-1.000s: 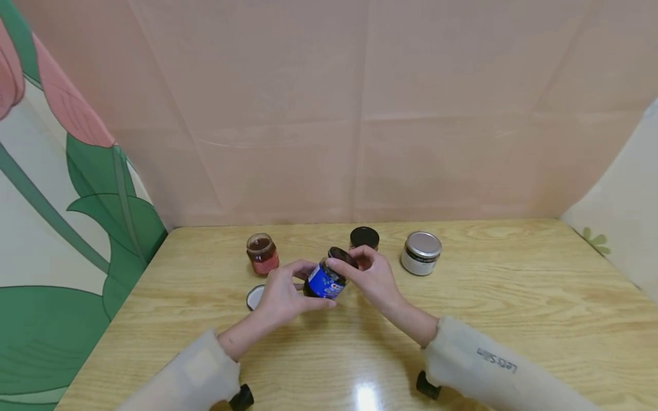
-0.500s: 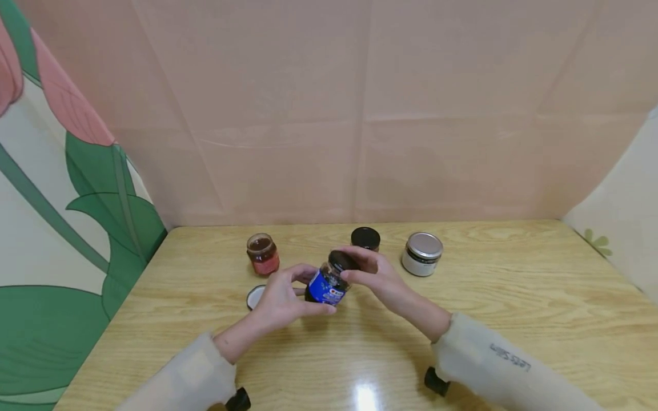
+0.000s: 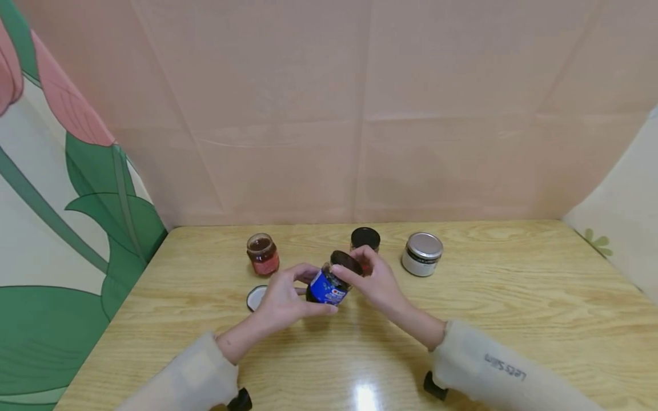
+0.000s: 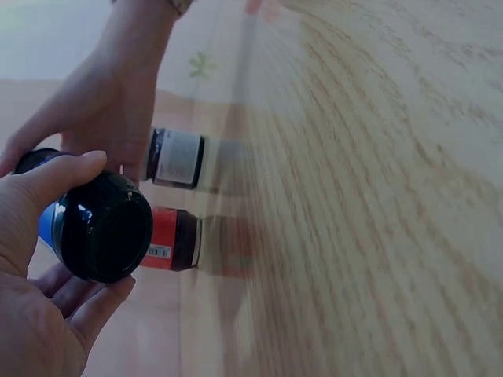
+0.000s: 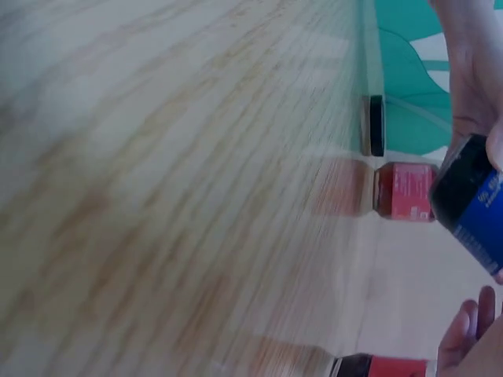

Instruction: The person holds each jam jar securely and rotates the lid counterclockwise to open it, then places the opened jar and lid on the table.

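In the head view my left hand (image 3: pixel 288 297) holds a dark glass jar with a blue label (image 3: pixel 327 288), tilted to the right above the table. Fingers and thumb wrap the jar's sides; its dark base (image 4: pixel 110 236) faces the left wrist camera. My right hand (image 3: pixel 375 285) grips the black lid (image 3: pixel 346 262) at the jar's mouth, thumb on the near edge and fingers on the far side. An uncovered jar with a red label (image 3: pixel 264 260) stands at the left. Beside my left hand a lid (image 3: pixel 255 297) lies with its white inside up.
Behind my right hand stands a red-labelled jar with a black lid (image 3: pixel 365 238). Farther right is a jar with a silver lid and pale label (image 3: pixel 422 255). The wooden table (image 3: pixel 514 297) ends at a pink cloth backdrop (image 3: pixel 360 125).
My right hand turned round the lid, opening its grasp half a second ago and then regripping it. The blue-labelled jar shifted slightly right in my left hand. The other jars stayed in place.
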Tool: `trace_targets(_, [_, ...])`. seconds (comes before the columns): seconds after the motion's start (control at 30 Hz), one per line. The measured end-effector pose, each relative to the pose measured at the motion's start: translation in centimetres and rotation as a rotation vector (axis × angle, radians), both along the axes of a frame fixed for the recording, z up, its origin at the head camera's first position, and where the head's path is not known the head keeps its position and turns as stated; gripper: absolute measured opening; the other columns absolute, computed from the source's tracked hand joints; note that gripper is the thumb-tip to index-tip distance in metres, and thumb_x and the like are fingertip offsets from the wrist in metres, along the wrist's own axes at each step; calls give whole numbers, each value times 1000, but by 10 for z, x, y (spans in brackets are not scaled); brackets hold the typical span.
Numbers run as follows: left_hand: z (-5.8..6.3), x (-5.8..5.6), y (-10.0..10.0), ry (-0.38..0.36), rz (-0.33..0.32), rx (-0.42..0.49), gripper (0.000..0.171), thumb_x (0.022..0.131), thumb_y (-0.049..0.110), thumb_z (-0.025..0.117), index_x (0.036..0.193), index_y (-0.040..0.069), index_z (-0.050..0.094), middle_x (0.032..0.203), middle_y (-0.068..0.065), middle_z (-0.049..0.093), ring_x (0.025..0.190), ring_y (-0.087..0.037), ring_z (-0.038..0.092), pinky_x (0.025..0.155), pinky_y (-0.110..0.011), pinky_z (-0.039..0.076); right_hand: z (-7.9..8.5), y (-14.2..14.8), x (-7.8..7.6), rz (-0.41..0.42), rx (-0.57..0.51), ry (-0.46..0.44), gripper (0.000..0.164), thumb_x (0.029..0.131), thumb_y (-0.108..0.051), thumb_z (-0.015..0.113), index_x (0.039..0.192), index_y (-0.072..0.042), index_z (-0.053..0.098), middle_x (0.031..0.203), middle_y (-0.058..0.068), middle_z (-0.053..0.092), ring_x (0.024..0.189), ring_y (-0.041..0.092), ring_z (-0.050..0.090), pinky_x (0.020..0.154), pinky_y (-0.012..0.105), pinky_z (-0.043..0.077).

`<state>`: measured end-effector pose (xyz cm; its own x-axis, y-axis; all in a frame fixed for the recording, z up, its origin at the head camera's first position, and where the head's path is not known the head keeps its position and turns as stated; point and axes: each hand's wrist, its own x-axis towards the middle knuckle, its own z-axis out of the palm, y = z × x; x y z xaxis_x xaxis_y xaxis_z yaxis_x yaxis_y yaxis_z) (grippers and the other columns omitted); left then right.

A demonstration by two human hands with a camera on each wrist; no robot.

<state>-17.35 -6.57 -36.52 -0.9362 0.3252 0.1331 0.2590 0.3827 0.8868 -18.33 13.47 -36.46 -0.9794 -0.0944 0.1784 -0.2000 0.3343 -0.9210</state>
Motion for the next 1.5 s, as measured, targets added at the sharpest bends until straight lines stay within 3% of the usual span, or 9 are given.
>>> trace_targets(0.23, [-2, 2, 4, 24, 33, -13, 59, 62, 28, 91, 111, 11, 64, 105, -3, 67, 99, -17, 62, 83, -33, 56, 0, -7, 4, -131, -8, 5, 37, 78, -31, 78, 95, -10, 52, 90, 5, 59, 78, 16, 50, 66, 26, 42])
trace_targets(0.4, [-4, 3, 4, 37, 41, -3, 58, 60, 26, 91, 109, 11, 65, 102, -3, 67, 97, -17, 62, 81, -34, 56, -1, -10, 4, -108, -106, -5, 35, 78, -21, 78, 95, -5, 52, 96, 9, 61, 82, 15, 53, 71, 25, 43])
trace_targets(0.53, [-5, 2, 3, 26, 48, 12, 57, 60, 25, 92, 109, 11, 65, 101, -4, 67, 97, -17, 62, 82, -34, 56, 1, -7, 4, -24, -173, -11, 31, 80, -14, 75, 101, -1, 57, 102, 10, 62, 86, 13, 55, 76, 24, 44])
trace_targets(0.7, [-4, 1, 0, -7, 52, 21, 59, 62, 26, 91, 113, 13, 64, 106, -2, 66, 101, -18, 60, 86, -38, 55, 3, -1, 3, 219, -286, -18, 46, 84, -6, 64, 126, 6, 52, 122, 20, 59, 102, 10, 59, 89, 23, 48])
trace_targets(0.8, [-3, 0, 0, -14, 52, 28, 59, 62, 25, 91, 113, 12, 64, 107, -3, 66, 101, -19, 60, 86, -39, 55, 4, 2, 1, 338, -329, -42, 56, 82, -4, 58, 135, 7, 44, 131, 18, 54, 110, 10, 57, 93, 26, 47])
trace_targets(1.1, [-4, 1, 2, -19, 58, 39, 59, 61, 22, 91, 112, 10, 64, 105, -5, 67, 100, -18, 61, 85, -38, 55, 4, 3, -2, 405, -345, -64, 62, 80, -3, 55, 139, 6, 40, 136, 15, 49, 117, 11, 53, 100, 34, 40])
trace_targets(1.2, [-5, 1, 2, -10, 57, 37, 59, 61, 21, 91, 112, 10, 65, 104, -5, 67, 98, -18, 61, 84, -37, 55, 3, 3, -1, 387, -326, -65, 58, 84, -6, 56, 139, 4, 41, 137, 19, 48, 118, 15, 52, 100, 35, 41])
trace_targets(1.27, [-5, 1, 2, -2, 57, 30, 59, 61, 22, 91, 112, 10, 65, 103, -4, 67, 98, -18, 61, 83, -37, 55, 2, 2, 0, 329, -261, -45, 51, 89, -12, 58, 137, 1, 46, 135, 19, 50, 115, 17, 53, 98, 33, 43])
trace_targets(1.5, [-6, 2, 3, 25, 54, 2, 60, 60, 24, 92, 112, 10, 64, 104, -4, 67, 98, -18, 61, 83, -36, 56, 0, -2, 3, -4, 19, 55, 28, 91, -30, 62, 106, -7, 63, 102, 10, 66, 88, 15, 60, 79, 28, 49])
